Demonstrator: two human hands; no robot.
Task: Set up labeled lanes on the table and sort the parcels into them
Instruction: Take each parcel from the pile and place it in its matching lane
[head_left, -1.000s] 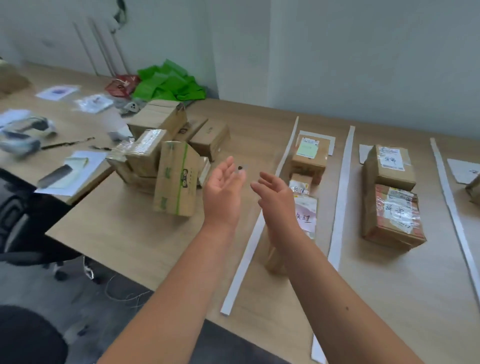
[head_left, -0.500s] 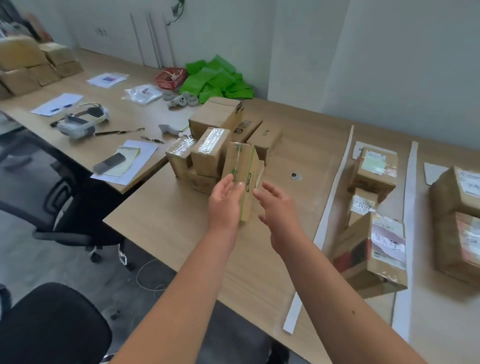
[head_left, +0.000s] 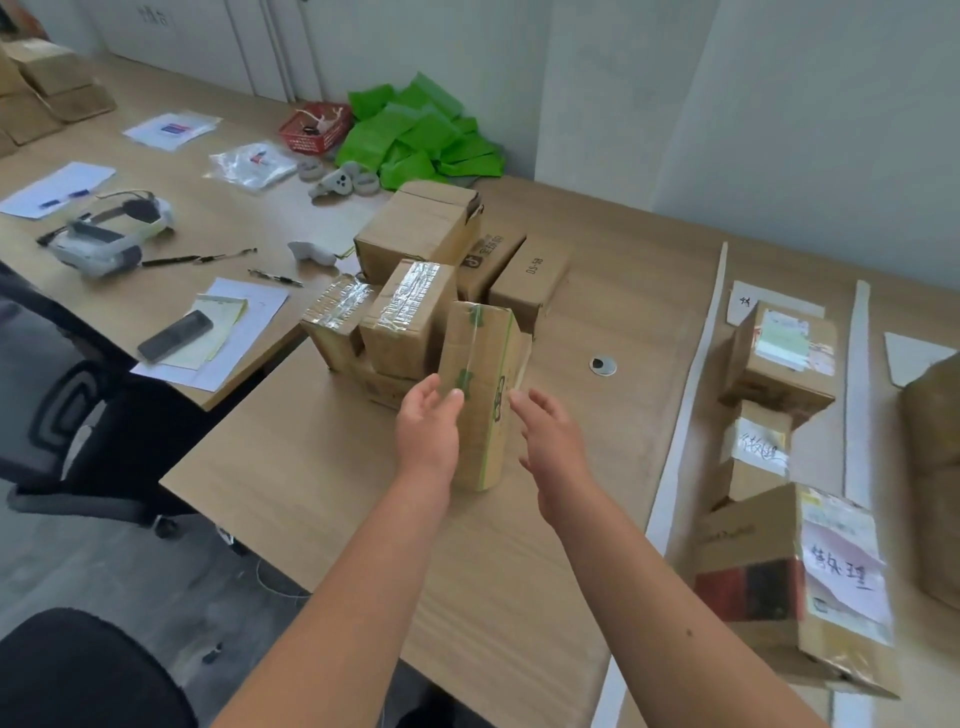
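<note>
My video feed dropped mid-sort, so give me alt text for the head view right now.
The left hand and right hand, both open, flank an upright green-taped box at the front of a parcel pile on the table, neither gripping it. To the right, white paper strips bound a lane holding three labelled parcels.

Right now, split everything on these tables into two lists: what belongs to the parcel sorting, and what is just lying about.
Belongs to the job: green-taped parcel, standing on end; unsorted parcel pile behind it; white lane strips; sorted parcels in the lane; paper lane label.

Just lying about: headset; phone; pens; green bags; red basket; controller.
</note>
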